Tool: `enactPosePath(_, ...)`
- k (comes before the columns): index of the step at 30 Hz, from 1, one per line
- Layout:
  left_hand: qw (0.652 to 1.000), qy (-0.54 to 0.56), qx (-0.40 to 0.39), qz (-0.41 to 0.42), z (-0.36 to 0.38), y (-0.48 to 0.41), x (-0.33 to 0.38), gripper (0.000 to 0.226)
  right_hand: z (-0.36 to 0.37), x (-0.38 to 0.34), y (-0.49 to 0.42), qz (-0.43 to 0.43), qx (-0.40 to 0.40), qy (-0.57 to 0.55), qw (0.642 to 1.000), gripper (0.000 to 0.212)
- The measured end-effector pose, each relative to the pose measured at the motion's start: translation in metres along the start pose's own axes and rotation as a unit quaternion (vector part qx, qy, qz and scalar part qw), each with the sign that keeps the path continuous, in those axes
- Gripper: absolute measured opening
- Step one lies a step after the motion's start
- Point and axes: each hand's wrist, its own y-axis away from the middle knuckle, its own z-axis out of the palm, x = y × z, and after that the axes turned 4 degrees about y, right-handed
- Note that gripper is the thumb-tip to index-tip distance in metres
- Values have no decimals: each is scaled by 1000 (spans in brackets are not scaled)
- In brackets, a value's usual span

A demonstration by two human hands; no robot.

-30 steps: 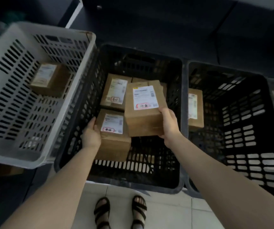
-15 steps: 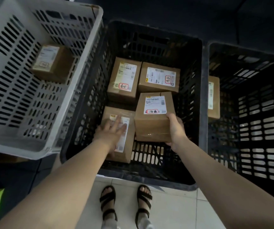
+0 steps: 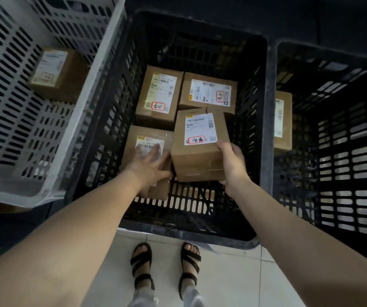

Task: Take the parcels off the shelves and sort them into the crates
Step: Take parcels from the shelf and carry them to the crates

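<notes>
I look down into the middle black crate (image 3: 266, 134), which holds several brown cardboard parcels with white labels. My right hand (image 3: 231, 160) grips the right side of one labelled parcel (image 3: 197, 158), held tilted low inside the crate at its front right. My left hand (image 3: 149, 165) lies flat, fingers spread, on the top of the front-left parcel (image 3: 131, 142). Behind them sit two more parcels, one at back left (image 3: 159, 96) and one at back right (image 3: 209, 91).
A white crate (image 3: 102, 69) on the left holds one parcel (image 3: 60, 74). A second black crate (image 3: 333, 129) on the right has a parcel (image 3: 282, 120) against its left wall. My sandalled feet (image 3: 164, 267) stand on pale floor tiles below.
My right hand has lowered the parcel deeper into the middle crate. My left hand went from the side of the front-left parcel onto its top.
</notes>
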Motion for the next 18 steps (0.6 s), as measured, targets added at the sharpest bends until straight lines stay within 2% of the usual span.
enactPosePath(4, 991, 90, 62, -71, -5, 5, -8, 86, -3, -6, 5, -15, -8, 1, 1000, 62)
enactPosePath(7, 959, 215, 153, -105, -10, 15, -15, 76, -4, -13, 14, -26, -9, -9, 1000, 60)
enactPosePath(11, 909, 284, 279, -123, -33, 39, -28, 58, -4, -36, 41, -90, -5, -26, 996, 57)
enactPosePath(13, 856, 340, 368, -125, -50, 56, -41, 47, -2, -59, 59, -130, -10, -51, 990, 60)
enactPosePath(15, 781, 400, 459, -143, -67, 76, -58, 42, 5, -88, 76, -165, -27, -64, 984, 57)
enactPosePath(18, 694, 435, 543, -186, -80, 109, -94, 33, 32, -130, 103, -202, -78, -54, 975, 47)
